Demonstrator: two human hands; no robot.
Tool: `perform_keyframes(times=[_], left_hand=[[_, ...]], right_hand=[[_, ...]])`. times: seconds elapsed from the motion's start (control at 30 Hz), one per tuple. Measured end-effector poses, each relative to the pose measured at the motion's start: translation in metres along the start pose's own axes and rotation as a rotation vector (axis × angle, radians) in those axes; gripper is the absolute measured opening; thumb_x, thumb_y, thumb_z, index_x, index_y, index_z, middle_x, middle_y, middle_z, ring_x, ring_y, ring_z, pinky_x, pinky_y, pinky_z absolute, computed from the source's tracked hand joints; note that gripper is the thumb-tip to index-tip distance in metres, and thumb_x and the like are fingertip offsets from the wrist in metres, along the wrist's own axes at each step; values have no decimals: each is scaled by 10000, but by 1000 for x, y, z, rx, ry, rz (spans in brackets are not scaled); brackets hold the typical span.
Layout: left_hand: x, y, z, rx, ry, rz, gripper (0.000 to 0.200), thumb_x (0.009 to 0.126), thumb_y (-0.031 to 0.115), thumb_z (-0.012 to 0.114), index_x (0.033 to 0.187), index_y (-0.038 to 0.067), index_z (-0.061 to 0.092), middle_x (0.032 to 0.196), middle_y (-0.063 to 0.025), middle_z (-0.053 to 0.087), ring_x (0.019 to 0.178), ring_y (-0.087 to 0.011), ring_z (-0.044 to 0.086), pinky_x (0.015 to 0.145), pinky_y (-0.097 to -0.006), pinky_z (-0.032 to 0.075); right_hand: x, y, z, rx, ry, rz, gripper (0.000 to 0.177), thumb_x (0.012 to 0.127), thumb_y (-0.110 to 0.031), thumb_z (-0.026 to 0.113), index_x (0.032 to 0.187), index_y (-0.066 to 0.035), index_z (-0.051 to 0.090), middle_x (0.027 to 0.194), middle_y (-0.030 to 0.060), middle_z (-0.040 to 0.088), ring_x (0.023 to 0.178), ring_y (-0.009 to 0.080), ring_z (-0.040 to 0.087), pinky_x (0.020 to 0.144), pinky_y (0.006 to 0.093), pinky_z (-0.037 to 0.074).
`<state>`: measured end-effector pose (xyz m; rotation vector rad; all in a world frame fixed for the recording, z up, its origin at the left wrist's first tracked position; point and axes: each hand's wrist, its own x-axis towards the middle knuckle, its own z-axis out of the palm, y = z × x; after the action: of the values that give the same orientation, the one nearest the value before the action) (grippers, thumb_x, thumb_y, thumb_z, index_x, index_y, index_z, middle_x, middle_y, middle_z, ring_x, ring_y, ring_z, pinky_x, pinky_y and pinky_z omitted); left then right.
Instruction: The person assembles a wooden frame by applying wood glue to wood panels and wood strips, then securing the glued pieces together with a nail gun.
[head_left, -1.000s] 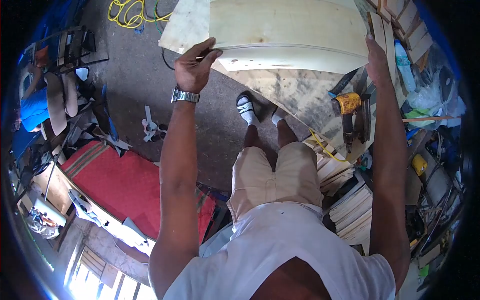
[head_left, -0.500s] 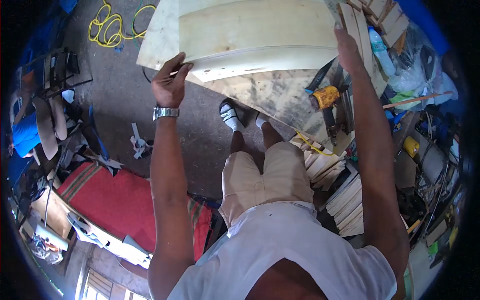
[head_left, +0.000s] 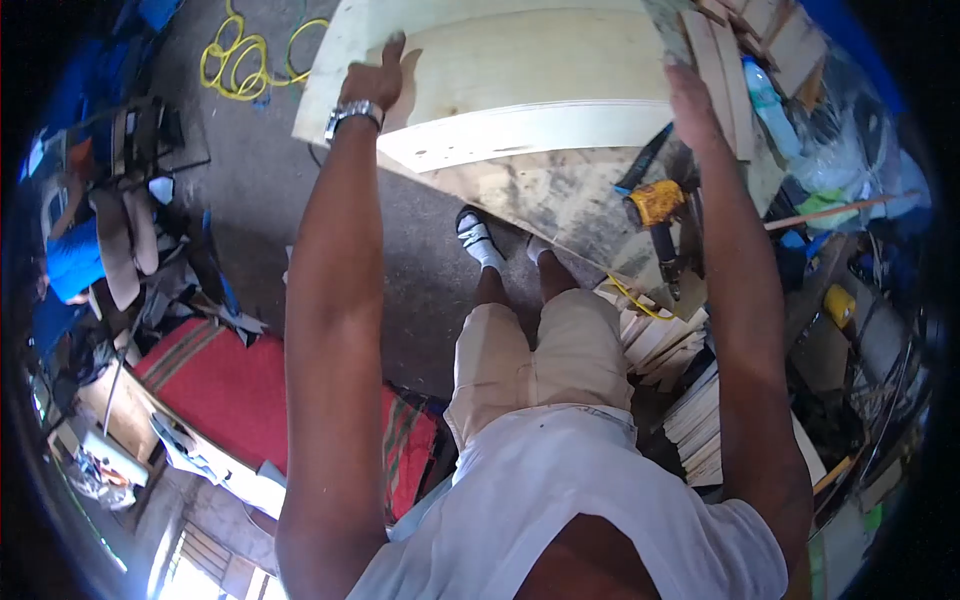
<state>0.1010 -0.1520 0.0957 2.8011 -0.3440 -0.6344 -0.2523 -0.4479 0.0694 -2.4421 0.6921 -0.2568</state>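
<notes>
A pale, slightly curved wooden panel (head_left: 530, 65) lies on a stained plywood worktop (head_left: 560, 190), its light front edge facing me. My left hand (head_left: 375, 82), with a metal watch at the wrist, is at the panel's left end, one digit extended over its face and the other fingers partly hidden. At the opposite end, my right hand (head_left: 692, 108) grips the side edge, its fingers mostly out of sight. A yellow and black power drill (head_left: 657, 205) lies on the worktop near my right forearm. Beside it is a dark, narrow tool (head_left: 645, 158).
Stacked wood strips (head_left: 665, 345) stand under the worktop's right side. A water bottle (head_left: 770, 105) and clear plastic bags (head_left: 840, 150) are at the right. A yellow cord (head_left: 235, 65) coils on the floor. A red striped cloth (head_left: 225, 390) covers something at left, near another person (head_left: 75, 260).
My left hand has moved up and right, from the panel's front left corner further onto its left end. My right hand stays at the right end. The view has shifted slightly.
</notes>
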Motion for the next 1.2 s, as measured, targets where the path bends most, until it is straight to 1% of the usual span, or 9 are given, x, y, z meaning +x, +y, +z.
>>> perform_keyframes(times=[0.03,0.13,0.17,0.27,0.37,0.43,0.63,0.97,1.2], left_hand=[[-10,7,3,72,32,12,1126,747,856,379,1143,-184,546,1155,-383,558,1162,-452,537,1012,-464,402],[-32,24,-7,148,15,-21,1152,716,886,390,1078,-191,582,1059,-386,596,1072,-464,589,925,-471,464],[-24,21,-4,176,-6,-33,1136,703,871,441,1093,-188,572,1071,-378,598,1070,-456,593,917,-471,472],[-25,25,-5,188,6,-30,1143,678,869,488,1093,-194,562,1077,-379,596,1064,-455,595,910,-478,475],[-31,33,-6,188,49,-30,1145,669,876,491,1069,-193,573,1048,-384,601,1035,-465,603,888,-490,481],[-30,38,-9,191,19,-30,1132,677,873,485,1039,-196,582,997,-380,615,989,-470,618,866,-492,489],[-27,38,-6,201,55,-10,1095,693,869,473,973,-183,599,938,-378,622,950,-474,628,848,-495,497],[-29,34,-11,188,12,-14,1083,698,846,507,1029,-182,578,1017,-382,608,1011,-471,610,885,-486,484],[-35,37,-19,105,-34,-107,1095,670,842,543,1164,-135,536,1116,-355,594,1087,-452,584,932,-483,462]], right_hand=[[-4,30,8,-228,66,-190,386,932,-36,376,1284,33,520,1297,243,535,1226,374,502,1099,410,351],[-3,-20,-4,270,68,174,357,979,-127,385,1262,30,537,1299,224,547,1225,337,515,1083,372,373],[-1,1,4,-94,31,9,353,975,-133,406,1251,44,537,1303,210,551,1219,327,524,1075,368,375],[-5,-8,4,571,126,299,626,985,-505,402,1284,32,520,1274,163,571,1235,234,490,1068,334,345],[-36,-28,-36,1051,232,754,602,990,-490,410,1324,8,467,1264,147,562,1178,226,528,1004,361,402],[-106,31,-17,568,368,419,462,993,-377,479,1265,-5,509,1203,139,588,1115,235,573,954,338,436],[-258,-21,-24,92,-58,685,508,840,-271,693,1226,18,533,1143,207,589,1108,372,549,956,445,428],[-245,-29,20,-297,-498,904,495,765,-326,692,1160,-57,563,1204,161,563,1158,353,518,964,478,417],[-233,-37,-71,-162,-215,537,193,722,-192,656,850,-51,621,756,193,638,714,402,638,670,451,529]])
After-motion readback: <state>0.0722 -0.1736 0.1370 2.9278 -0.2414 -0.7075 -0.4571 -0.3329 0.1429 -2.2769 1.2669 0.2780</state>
